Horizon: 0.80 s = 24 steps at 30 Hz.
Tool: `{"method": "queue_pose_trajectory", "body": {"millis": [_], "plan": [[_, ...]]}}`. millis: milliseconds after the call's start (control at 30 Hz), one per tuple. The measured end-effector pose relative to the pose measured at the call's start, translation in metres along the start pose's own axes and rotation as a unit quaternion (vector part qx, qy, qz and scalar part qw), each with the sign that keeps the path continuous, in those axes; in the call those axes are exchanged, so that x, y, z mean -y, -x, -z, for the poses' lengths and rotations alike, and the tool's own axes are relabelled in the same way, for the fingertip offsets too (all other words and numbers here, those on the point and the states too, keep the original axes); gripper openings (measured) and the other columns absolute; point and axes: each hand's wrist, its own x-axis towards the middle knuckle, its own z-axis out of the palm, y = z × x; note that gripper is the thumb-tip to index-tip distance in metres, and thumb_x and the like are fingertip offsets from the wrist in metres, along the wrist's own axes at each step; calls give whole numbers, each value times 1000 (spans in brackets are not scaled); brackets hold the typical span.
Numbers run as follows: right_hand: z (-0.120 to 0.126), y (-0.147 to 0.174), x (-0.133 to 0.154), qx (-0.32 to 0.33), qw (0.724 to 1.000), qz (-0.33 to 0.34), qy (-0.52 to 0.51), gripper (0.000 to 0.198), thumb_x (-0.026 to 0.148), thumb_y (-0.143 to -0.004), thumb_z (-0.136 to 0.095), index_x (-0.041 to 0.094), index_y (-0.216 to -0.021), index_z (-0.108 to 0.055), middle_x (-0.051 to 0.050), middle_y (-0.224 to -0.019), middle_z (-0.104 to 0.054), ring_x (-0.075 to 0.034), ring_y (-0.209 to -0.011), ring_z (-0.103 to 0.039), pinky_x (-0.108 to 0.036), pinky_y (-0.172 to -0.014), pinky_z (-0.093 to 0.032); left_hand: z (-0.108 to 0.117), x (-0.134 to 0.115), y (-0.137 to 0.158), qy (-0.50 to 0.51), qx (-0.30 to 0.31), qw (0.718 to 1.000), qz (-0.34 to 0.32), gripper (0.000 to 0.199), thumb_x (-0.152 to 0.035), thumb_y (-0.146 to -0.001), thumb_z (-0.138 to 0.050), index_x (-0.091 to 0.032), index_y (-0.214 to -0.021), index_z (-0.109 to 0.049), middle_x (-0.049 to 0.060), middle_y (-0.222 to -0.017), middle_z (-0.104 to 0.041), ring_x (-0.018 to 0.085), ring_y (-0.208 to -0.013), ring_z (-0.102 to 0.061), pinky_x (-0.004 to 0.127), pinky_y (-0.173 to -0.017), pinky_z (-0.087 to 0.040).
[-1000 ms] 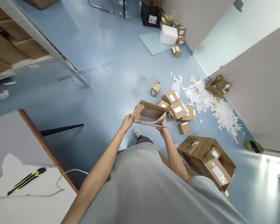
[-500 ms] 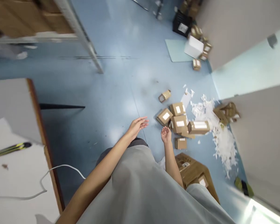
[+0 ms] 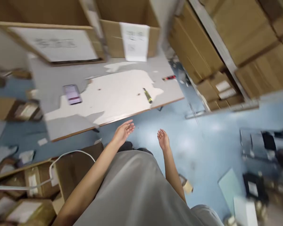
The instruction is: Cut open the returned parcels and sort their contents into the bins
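My left hand (image 3: pixel 124 133) hangs in the air just short of the front edge of a table (image 3: pixel 73 125), fingers apart and nothing in it. Farther right, my right hand (image 3: pixel 163 139) is raised over the blue floor, empty, its fingers loosely curled but not closed. Nearest to both hands on the tabletop lies a yellow-and-black utility knife (image 3: pixel 147 95). A red utility knife (image 3: pixel 169 78) rests near the table's right end. On the left part of the table is a phone (image 3: pixel 72 94) with a lit screen.
Two open cardboard boxes with paper sheets, a wide one (image 3: pixel 100 59) and a narrower one (image 3: pixel 112 39), stand along the table's back. Shelving with cartons (image 3: pixel 254 62) rises at right. A large carton of smaller boxes (image 3: pixel 77 166) and a white cable (image 3: pixel 68 153) are at lower left.
My view has swung left, from the floor with scattered small boxes to the table. Both hands stay raised, empty and apart.
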Motion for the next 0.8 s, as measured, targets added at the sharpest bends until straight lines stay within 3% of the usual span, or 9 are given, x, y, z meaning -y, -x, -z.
{"method": "queue_pose_trajectory", "body": {"millis": [100, 200, 367, 567, 800], "plan": [[-91, -19, 4, 101, 990, -1, 94, 24, 44, -93, -83, 26, -106, -77, -5, -98, -82, -20, -87, -79, -32, -85, -71, 62, -29, 7, 112, -86, 988, -64, 32, -17, -86, -77, -17, -117, -86, 11, -108, -84, 20, -96, -81, 33, -95, -66], [-177, -24, -10, 209, 961, -9, 180, 25, 43, -93, -85, 25, -109, -80, -5, -101, -84, -19, -87, -78, -31, -84, -69, 118, -40, 22, 191, -145, 962, -128, 34, -20, -87, -80, -17, -120, -85, 11, -106, -84, 21, -97, -81, 33, -95, -66], [-291, -1, -45, 393, 859, -51, 324, 29, 43, -91, -90, 23, -112, -85, -6, -105, -87, -19, -88, -79, -32, -85, -67, 181, -29, 59, 292, -252, 899, -205, 37, -27, -88, -84, -17, -124, -85, 10, -103, -84, 23, -99, -81, 36, -99, -65], [-386, 42, -100, 503, 724, -119, 458, 27, 39, -86, -95, 22, -105, -86, -4, -97, -88, -16, -80, -77, -27, -77, -62, 206, 10, 111, 421, -377, 786, -251, 40, -32, -86, -87, -15, -122, -85, 7, -92, -78, 23, -94, -78, 38, -97, -62], [-445, 93, -164, 619, 556, -150, 535, 42, 50, -76, -102, 25, -106, -88, -2, -99, -88, -14, -83, -77, -27, -80, -61, 200, 64, 160, 511, -500, 643, -273, 47, -40, -81, -92, -17, -121, -84, 2, -86, -71, 23, -97, -78, 41, -106, -61]]}}
